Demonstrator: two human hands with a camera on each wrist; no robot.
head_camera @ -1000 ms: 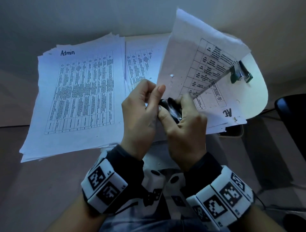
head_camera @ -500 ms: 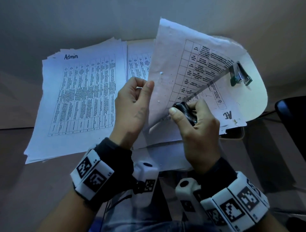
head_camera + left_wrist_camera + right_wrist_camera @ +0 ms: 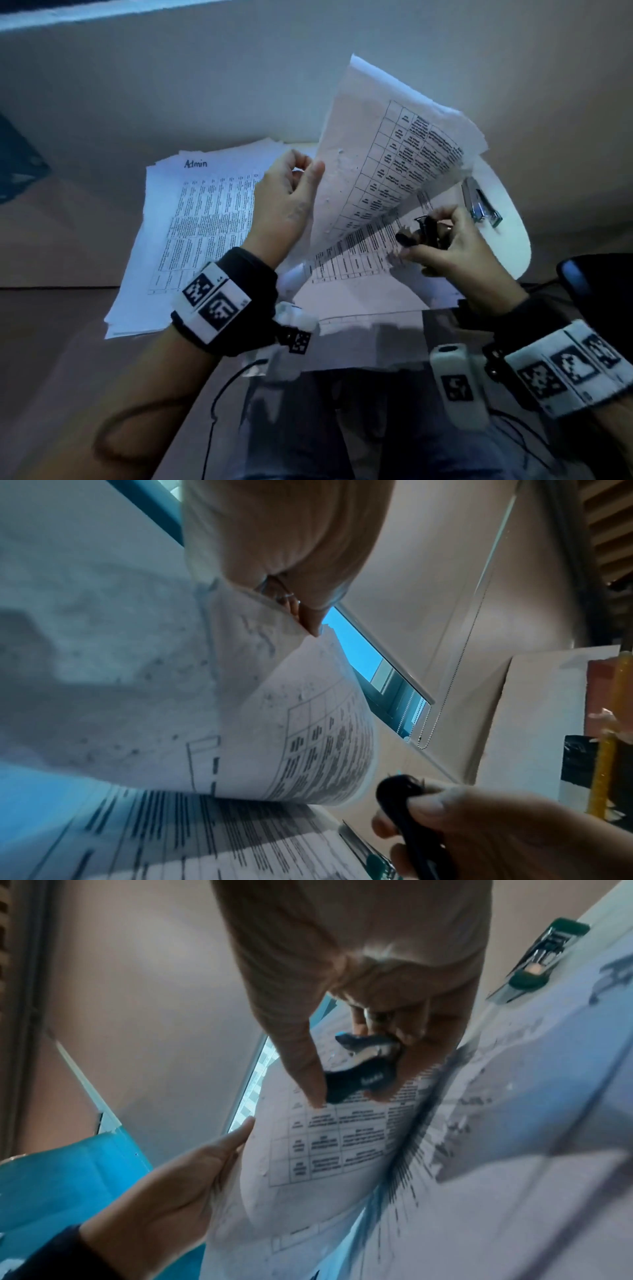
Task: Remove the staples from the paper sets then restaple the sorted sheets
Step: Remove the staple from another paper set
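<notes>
My left hand (image 3: 291, 202) pinches the edge of a printed sheet (image 3: 387, 164) and holds it lifted upright above the table; the same sheet (image 3: 308, 737) curls below my thumb in the left wrist view. Under it lies another printed sheet (image 3: 359, 260) of the set. My right hand (image 3: 445, 246) grips a black staple remover (image 3: 423, 231) just right of the lifted sheet; the remover (image 3: 363, 1069) sits between thumb and fingers over the paper. A thick paper stack (image 3: 205, 233) headed "Admin" lies to the left.
A green and metal stapler (image 3: 479, 205) lies on the white round table (image 3: 513, 240) at the right, beyond my right hand. A dark chair edge (image 3: 596, 284) stands at the far right. A wall runs behind the table.
My hands have parted. The left hand has lifted the top sheet up and left, and the right hand has moved right with the staple remover, away from the paper's corner.
</notes>
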